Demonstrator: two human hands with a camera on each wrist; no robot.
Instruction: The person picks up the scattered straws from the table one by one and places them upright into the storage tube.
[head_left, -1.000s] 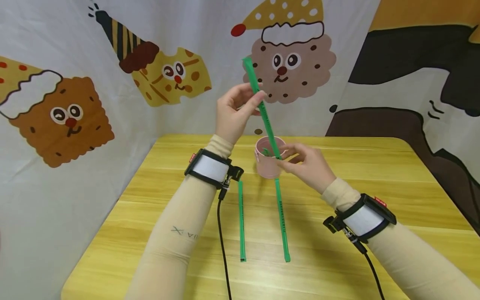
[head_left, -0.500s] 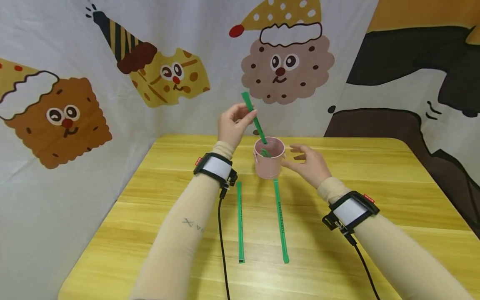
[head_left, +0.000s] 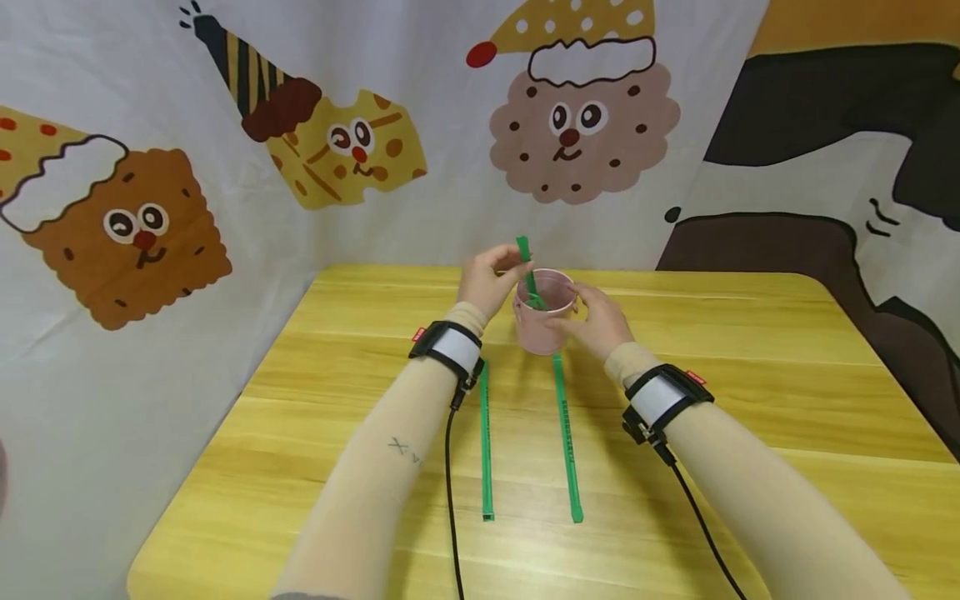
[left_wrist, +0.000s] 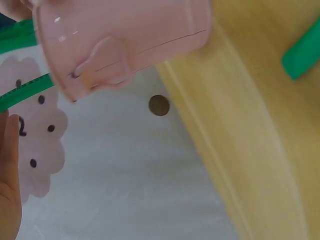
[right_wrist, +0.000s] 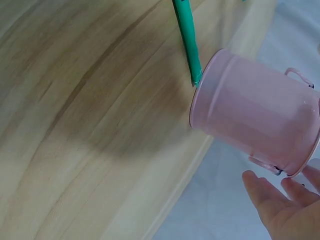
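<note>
My left hand point(head_left: 491, 279) pinches a green wrapped straw point(head_left: 527, 265) near its upper end. Its lower part reaches down into a pink bucket point(head_left: 542, 333), where more green point(head_left: 537, 302) shows inside. My right hand point(head_left: 600, 323) holds the bucket's right side, thumb across the front and fingertips at the rim. In the right wrist view the bucket point(right_wrist: 255, 110) has small handles near its rim. Seen from the left wrist, two green straws point(left_wrist: 25, 92) stick out of the bucket's mouth, and my left fingers point(left_wrist: 10, 165) are beside one.
Two more green straws lie lengthwise on the wooden table point(head_left: 315, 500), a left one point(head_left: 486, 442) and a right one point(head_left: 567, 442) whose far end is close to the bucket's base. A cartoon-printed cloth point(head_left: 450, 150) hangs behind the table. Black cables trail from both wrist cameras.
My left hand has lowered the straw from high above the bucket into its mouth. My right hand has let go of that straw's lower end and moved left onto the bucket.
</note>
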